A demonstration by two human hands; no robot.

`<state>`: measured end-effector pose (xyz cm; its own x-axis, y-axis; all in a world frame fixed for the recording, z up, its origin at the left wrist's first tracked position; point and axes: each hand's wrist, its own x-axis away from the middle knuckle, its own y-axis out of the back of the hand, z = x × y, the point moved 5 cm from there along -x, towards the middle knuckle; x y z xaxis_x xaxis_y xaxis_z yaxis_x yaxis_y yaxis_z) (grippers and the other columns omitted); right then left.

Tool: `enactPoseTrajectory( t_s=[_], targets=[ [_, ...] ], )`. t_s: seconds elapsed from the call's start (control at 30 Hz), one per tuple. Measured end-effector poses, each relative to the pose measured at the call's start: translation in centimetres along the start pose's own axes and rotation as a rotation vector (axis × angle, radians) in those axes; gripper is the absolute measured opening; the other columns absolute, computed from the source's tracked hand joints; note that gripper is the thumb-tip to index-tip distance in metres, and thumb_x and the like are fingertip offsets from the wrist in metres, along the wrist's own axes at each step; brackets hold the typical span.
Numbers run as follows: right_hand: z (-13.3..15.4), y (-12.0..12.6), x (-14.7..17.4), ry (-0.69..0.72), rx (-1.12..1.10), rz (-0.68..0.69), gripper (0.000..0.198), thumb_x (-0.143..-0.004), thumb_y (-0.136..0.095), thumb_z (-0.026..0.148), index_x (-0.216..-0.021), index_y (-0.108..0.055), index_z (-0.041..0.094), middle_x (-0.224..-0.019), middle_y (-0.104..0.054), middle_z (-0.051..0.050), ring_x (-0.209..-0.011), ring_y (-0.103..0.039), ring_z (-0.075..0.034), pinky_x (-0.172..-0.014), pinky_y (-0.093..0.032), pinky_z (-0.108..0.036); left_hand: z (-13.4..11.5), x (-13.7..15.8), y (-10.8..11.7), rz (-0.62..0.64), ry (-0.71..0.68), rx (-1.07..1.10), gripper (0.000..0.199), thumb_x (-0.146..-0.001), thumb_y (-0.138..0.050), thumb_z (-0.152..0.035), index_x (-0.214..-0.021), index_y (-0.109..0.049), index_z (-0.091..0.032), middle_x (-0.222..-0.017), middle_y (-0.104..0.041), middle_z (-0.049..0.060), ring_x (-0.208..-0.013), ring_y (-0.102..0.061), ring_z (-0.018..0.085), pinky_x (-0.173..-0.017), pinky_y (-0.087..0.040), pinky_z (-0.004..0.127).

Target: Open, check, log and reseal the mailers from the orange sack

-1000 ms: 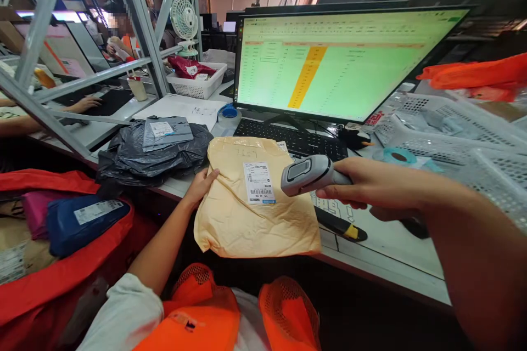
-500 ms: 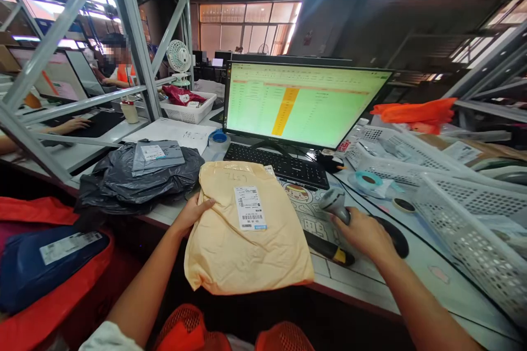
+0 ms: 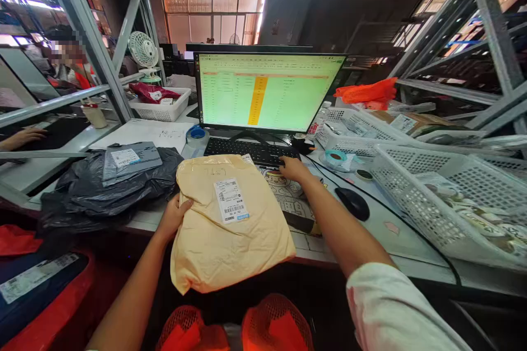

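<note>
My left hand [image 3: 173,214] is closed on the left edge of a pale yellow parcel bag [image 3: 201,244], its thumb on top and the other fingers hidden underneath. A white barcode label [image 3: 230,200] faces up on the bag, which is tilted over the desk's front edge. My right hand [image 3: 293,169] reaches to the right end of the black keyboard [image 3: 247,149], fingers bent at the keys and holding nothing visible. Its forearm passes over a printed desk mat [image 3: 275,178]. Behind the keyboard stands a lit monitor [image 3: 230,93] with a spreadsheet.
Black and grey plastic parcels [image 3: 123,186] lie at left. White perforated baskets [image 3: 444,214] and a black mouse [image 3: 352,203] are on the right. Metal frame bars [image 3: 78,27] rise at left, with a co-worker [image 3: 69,60] beyond. Red bags hold a dark blue parcel [image 3: 33,296] lower left.
My right hand has let go of the grey handheld scanner and moved forward and left to the keyboard. The scanner is out of sight now. The view has turned right; my left hand keeps the bag.
</note>
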<state>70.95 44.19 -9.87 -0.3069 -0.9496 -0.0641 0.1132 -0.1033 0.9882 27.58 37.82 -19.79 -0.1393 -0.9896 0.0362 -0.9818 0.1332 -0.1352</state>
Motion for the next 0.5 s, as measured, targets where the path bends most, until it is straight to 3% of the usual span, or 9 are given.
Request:
enactPoseTrajectory(
  t_s=[0.1,0.23,0.4,0.5],
  targets=[
    [0.5,-1.4,-2.6,-0.038,0.027,0.068,0.043,-0.1,-0.063,0.042,-0.134,-0.062,0.017,-0.135,-0.064,-0.013,-0.12,-0.063,-0.026,-0.104,-0.051,-0.05,-0.2,0.1,0.0,0.004,-0.005,0.001,0.07,-0.066,-0.085,-0.059,-0.114,-0.066,-0.012,-0.1,-0.076,0.011,-0.089,-0.072,0.028,-0.075,-0.054,0.033],
    [0.5,-2.1,-3.8,-0.047,0.058,0.114,0.04,-0.1,-0.063,0.045,-0.128,-0.065,0.016,-0.133,-0.064,-0.012,-0.12,-0.062,-0.026,-0.104,-0.051,-0.051,-0.9,0.4,-0.5,0.015,-0.009,0.048,0.071,-0.066,-0.086,-0.058,-0.115,-0.064,-0.013,-0.098,-0.076,0.01,-0.087,-0.072,0.028,-0.074,-0.054,0.033],
    [1.6,-1.6,-4.2,0.021,0.069,0.139,0.047,-0.1,-0.061,0.047,-0.136,-0.06,0.018,-0.138,-0.062,-0.012,-0.124,-0.061,-0.027,-0.107,-0.049,-0.053,-1.0,0.5,-1.1,-0.008,-0.004,0.038,0.072,-0.06,-0.086,-0.061,-0.11,-0.065,-0.013,-0.095,-0.075,0.01,-0.085,-0.071,0.027,-0.073,-0.053,0.032],
    [2.5,-0.6,-2.8,0.073,0.08,0.147,0.047,-0.101,-0.06,0.045,-0.137,-0.06,0.016,-0.137,-0.063,-0.014,-0.123,-0.061,-0.027,-0.106,-0.049,-0.051,-2.0,0.5,-0.9,-0.032,-0.01,0.02,0.074,-0.054,-0.087,-0.062,-0.105,-0.063,-0.013,-0.095,-0.075,0.01,-0.082,-0.069,0.026,-0.071,-0.052,0.032]
  ],
)
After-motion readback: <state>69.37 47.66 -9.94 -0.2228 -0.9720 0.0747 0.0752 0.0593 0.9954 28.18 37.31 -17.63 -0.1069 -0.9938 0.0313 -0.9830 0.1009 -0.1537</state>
